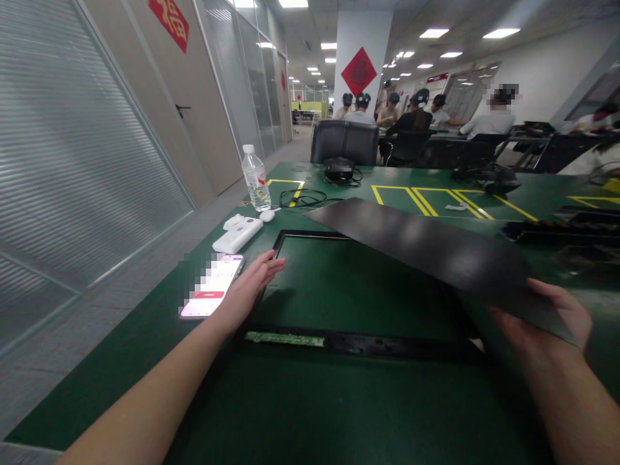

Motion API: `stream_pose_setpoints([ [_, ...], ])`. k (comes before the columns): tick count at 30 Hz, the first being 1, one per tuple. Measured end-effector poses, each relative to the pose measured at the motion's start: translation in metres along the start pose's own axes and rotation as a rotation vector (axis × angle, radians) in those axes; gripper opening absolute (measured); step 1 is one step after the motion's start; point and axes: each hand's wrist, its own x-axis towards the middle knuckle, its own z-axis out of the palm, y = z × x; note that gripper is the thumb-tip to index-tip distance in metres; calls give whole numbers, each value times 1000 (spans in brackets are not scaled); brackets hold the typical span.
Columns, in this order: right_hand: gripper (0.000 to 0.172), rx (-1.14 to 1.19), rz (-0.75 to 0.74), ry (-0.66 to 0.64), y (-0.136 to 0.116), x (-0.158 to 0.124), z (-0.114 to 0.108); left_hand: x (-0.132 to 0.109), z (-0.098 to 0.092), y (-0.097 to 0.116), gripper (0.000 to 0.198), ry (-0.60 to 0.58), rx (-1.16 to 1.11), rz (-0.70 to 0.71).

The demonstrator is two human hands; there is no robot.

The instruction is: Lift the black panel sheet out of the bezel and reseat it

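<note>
One black sheet (436,248), one black frame (358,341). Your right hand (542,316) pinches sheet's near edge (far end lifted); left hand (249,287), fingers spread flat, presses frame's left edge. Green mat (310,407) open inside frame.

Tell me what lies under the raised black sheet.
Under the black sheet lie the green table and the black frame around it. The frame's right side is hidden by the sheet and the right hand.

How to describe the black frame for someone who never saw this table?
On the green table, look nearest the person. The thin black frame lies flat there, left hand at its left edge. Unlike the tilted black sheet in the right hand, it is hollow, green showing through.
</note>
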Motion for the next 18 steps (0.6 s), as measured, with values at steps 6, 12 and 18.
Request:
stream_pose_setpoints([
  [6,13,-49,108,17,6,4,-10,1,-6,21,75,-28,-545,-202],
  [12,16,-103,99,20,13,8,-18,-3,-15,30,72,-255,-645,-219],
  [18,4,-332,192,-118,17,2,-8,-1,-11,29,51,4,-550,-156],
])
